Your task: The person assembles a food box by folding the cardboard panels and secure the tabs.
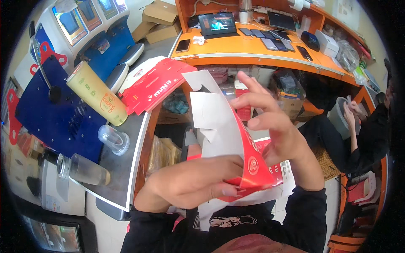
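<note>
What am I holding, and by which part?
A partly folded red-and-white carton, held at its lower end by your left hand; whether your right hand grips its side cannot be told.

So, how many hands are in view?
4: the wearer's left hand and right hand at the carton, plus a co-worker's two hands at the grey bucket. Others could be hidden.

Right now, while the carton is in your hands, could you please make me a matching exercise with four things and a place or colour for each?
Things:
1. carton
2. tablet
3. tube
4. bucket

Places and colours:
a. on the orange desk
b. held by another person
c. in the left hand's grip
d. pale yellow

Pairs: 1-c; 2-a; 3-d; 4-b
</note>
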The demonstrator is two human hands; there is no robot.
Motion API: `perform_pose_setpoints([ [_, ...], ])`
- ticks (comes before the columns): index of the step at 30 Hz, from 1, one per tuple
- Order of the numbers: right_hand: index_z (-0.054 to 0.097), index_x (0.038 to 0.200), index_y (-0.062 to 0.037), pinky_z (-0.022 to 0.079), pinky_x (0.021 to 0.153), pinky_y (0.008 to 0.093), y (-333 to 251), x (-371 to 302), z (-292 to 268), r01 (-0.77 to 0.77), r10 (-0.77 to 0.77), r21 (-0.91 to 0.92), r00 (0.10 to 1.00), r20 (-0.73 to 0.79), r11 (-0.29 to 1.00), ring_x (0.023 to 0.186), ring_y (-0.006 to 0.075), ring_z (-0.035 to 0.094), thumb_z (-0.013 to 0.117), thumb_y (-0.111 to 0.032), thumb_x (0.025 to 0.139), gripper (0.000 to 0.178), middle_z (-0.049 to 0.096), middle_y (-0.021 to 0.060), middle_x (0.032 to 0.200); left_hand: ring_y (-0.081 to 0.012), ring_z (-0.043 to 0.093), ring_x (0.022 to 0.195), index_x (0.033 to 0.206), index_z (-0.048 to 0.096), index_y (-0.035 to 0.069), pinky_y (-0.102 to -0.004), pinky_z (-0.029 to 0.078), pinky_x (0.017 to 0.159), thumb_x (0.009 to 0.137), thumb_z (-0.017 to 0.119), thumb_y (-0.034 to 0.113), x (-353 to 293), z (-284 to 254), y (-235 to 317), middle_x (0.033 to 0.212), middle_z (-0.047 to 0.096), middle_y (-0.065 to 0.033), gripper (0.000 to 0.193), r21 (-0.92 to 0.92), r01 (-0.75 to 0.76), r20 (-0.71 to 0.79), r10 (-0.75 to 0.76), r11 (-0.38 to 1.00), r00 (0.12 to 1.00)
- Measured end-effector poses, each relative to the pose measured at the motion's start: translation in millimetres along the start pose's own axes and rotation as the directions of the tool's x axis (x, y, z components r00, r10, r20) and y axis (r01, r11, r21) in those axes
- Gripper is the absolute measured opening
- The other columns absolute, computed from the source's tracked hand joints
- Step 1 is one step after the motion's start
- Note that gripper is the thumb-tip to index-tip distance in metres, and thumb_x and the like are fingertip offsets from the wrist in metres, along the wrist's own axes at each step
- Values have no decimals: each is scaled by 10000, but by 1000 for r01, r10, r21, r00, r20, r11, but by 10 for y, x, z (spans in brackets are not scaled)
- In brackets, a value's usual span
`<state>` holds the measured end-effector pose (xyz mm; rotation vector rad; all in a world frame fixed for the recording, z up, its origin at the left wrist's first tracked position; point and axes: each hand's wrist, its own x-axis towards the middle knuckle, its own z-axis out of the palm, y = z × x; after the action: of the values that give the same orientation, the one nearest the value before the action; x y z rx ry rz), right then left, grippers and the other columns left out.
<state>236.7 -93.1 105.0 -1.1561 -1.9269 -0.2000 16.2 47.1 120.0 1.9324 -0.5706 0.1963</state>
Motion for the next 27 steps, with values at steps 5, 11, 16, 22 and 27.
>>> perform_pose_setpoints([
  [5,682,1214,-192,273,1181,608,-109,172,117,26,-32,-103,997,-65,994,1480,481,305,857,-214,729,516,454,199,1492,-324,607,981,1306,522,-52,-361,469,877,1031,554,109,-50,8,228,1142,606,-198,320,-124,233,-37,-239,965,970],
  [11,693,1095,-8,484,1057,489,6,62,205,51,-46,-32,989,138,998,1187,357,665,737,-219,780,381,715,174,1162,-188,663,998,1309,564,-94,-321,508,909,991,629,88,-53,-33,354,1131,677,-158,373,17,215,-272,-202,976,941],
  [16,664,1221,-75,517,1010,481,-39,-6,289,18,-7,-131,997,82,991,1148,359,663,795,-219,758,502,700,140,1196,-353,633,924,1211,590,-39,-370,476,851,1006,596,130,-74,-155,398,1044,662,-211,266,87,237,-157,-222,968,962],
  [22,654,1310,-84,367,1154,519,215,-265,276,-143,140,-97,990,-34,985,1383,398,493,811,-224,787,563,619,166,1380,-344,662,883,1152,621,-48,-385,491,798,974,649,118,-268,-199,216,999,688,-201,245,162,49,-142,-26,986,989],
  [27,653,1327,-98,335,1171,545,343,-410,289,-300,302,29,950,-81,953,1407,403,461,814,-224,803,563,573,191,1432,-235,689,897,1019,701,-68,-347,504,820,896,720,171,-103,-100,221,989,726,-169,269,-102,222,-347,-244,970,906],
])
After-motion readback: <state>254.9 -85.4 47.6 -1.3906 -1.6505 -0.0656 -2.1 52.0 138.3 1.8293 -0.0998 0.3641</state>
